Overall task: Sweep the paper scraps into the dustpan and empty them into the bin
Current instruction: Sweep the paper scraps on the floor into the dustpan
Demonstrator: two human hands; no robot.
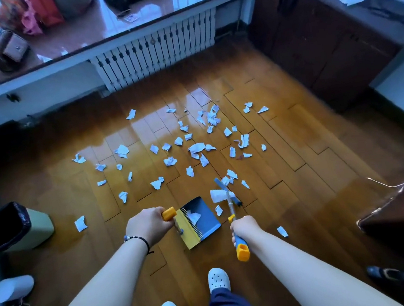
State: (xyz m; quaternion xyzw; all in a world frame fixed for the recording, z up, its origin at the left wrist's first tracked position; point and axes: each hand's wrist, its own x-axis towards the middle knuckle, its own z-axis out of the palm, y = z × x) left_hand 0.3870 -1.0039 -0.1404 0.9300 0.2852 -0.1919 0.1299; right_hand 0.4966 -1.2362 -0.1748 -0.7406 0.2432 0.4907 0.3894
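Observation:
Several white paper scraps (196, 148) lie scattered over the wooden floor ahead of me. My left hand (147, 225) grips the yellow-capped handle of a blue and yellow dustpan (207, 224), which rests on the floor with a scrap or two inside. My right hand (244, 227) holds the blue and yellow broom handle (241, 249). The broom head (226, 191) sits on the floor just right of the pan's mouth, touching a few scraps. A pale bin (37, 228) with a black liner stands at the left.
A white radiator (156, 48) sits under a cluttered window ledge at the back. A dark cabinet (321, 38) lines the right wall, and dark furniture (403, 205) juts in at the right. A white cylinder (12, 289) and thin wires lie at the lower left.

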